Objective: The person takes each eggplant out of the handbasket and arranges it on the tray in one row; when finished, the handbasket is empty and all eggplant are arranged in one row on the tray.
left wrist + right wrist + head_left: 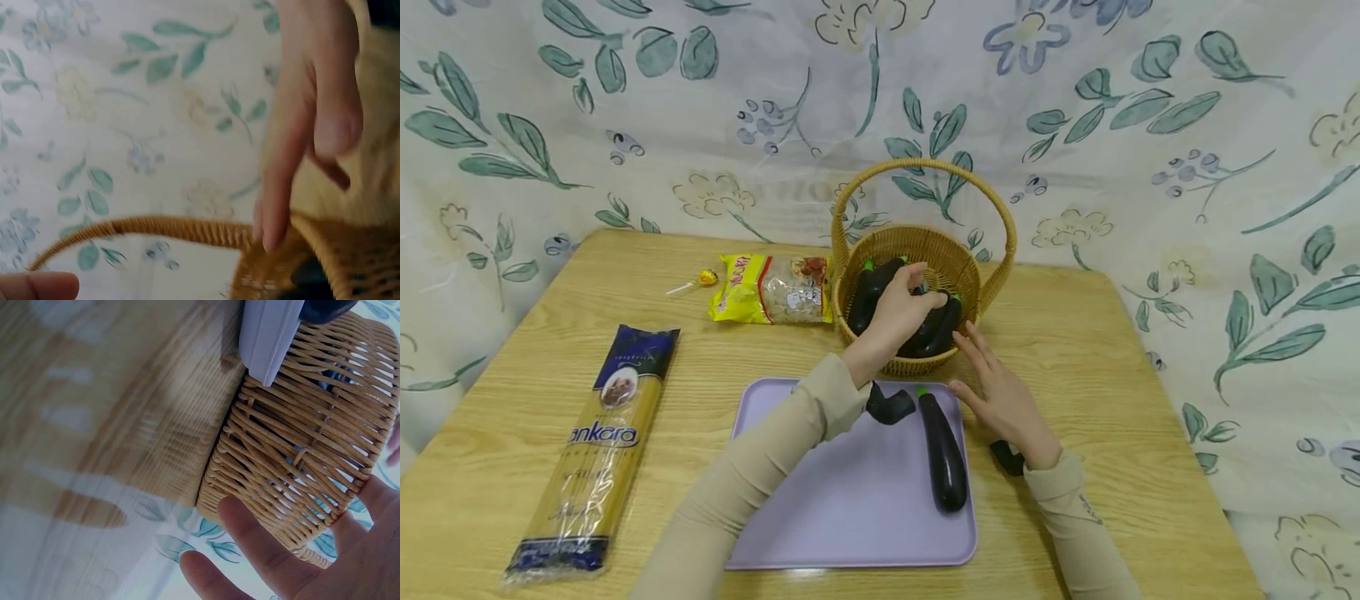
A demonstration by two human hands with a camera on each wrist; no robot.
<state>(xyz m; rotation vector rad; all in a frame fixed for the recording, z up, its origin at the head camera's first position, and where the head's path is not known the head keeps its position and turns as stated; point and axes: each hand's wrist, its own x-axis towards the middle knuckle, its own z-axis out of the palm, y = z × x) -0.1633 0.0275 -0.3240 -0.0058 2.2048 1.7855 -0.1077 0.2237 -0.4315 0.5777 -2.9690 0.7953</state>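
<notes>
Nearest me, a shallow lilac plastic tray (pixel 838 508) carries a long, glossy dark eggplant with a green stem end (pixel 946 458) along its right side. That smooth skin could let it roll if the beige right sleeve (pixel 1078 533) brushed it, and the low rim might not stop it.

Just beyond, I see the right hand (pixel 1000 408) with fingers spread, fingertips at the side of a woven tan wicker basket (pixel 917 365), grasping nothing. So light a contact may not steady the basket against a tug.

The left hand (pixel 895 308) bends over the basket, thumb and forefinger parted; I cannot tell whether it has hold of any of the dark eggplants (pixel 946 327) heaped inside. A poor pinch could slip, and a hasty lift could knock the tall arched handle (pixel 925 163).
</notes>
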